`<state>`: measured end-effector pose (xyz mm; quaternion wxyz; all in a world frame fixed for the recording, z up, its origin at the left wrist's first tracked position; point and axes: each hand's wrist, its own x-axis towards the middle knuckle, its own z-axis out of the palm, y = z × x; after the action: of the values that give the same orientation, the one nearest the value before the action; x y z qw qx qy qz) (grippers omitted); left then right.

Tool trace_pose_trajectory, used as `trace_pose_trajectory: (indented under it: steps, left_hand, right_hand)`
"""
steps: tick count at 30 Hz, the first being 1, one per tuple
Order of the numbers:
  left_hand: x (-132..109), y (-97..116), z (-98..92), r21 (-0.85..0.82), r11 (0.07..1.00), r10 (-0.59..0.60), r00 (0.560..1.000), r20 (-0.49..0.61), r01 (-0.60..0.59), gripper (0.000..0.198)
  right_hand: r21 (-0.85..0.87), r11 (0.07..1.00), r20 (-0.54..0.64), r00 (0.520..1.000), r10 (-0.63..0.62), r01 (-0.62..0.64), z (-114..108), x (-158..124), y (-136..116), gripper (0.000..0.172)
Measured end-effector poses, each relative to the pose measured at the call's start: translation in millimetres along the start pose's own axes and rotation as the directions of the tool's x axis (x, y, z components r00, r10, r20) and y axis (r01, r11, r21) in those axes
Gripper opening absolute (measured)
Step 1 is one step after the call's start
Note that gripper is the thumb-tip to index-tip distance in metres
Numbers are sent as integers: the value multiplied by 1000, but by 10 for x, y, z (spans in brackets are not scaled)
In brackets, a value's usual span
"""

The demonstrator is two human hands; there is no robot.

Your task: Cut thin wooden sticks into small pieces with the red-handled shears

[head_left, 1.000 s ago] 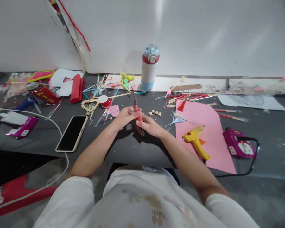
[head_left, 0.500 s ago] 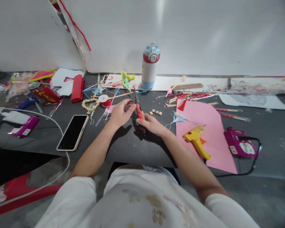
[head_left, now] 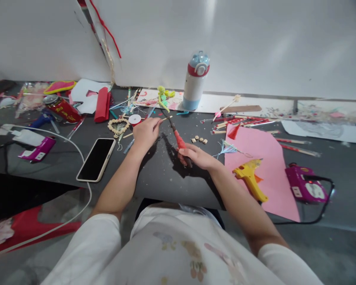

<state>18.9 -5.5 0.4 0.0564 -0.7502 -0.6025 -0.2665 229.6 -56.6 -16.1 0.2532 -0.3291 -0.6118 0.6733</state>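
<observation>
My left hand (head_left: 146,132) is closed in a pinch on a thin wooden stick (head_left: 165,118), whose pale end sticks out to the right of my fingertips. In my right hand (head_left: 197,155) is a red-handled scissors-like tool (head_left: 179,139), pointing away from me. Its dark narrow tip crosses close to the stick's end; whether they touch I cannot tell. Several small wooden pieces (head_left: 199,139) lie just beyond my right hand. Left of my left hand are a white spool (head_left: 134,119) and a heart-shaped beaded loop (head_left: 118,127).
A bottle (head_left: 195,81) stands at the back. The phone (head_left: 96,160) lies at left, near a red can (head_left: 63,109). On the right, a yellow glue gun (head_left: 250,180) rests on pink paper (head_left: 275,178), beside a purple box (head_left: 305,184) with a black cable.
My left hand has moved from open fingers beside the tool to a pinch on the wooden stick. The tool in my right hand has come back toward me and tilted left. The view has shifted slightly.
</observation>
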Motion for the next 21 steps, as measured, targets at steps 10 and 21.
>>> trace_pose_trajectory:
  steps: [10, 21]
  left_hand:
    - [31, -8, -13, -135, 990, -37, 999, 36, 42, 30]
    - [30, -23, 16, -48, 992, -115, 987, 112, 120, 29]
  right_hand:
    - [380, 923, -28, 996, 85, -68, -55, 39, 38, 20]
    - [311, 948, -53, 994, 92, -71, -55, 38, 9, 24]
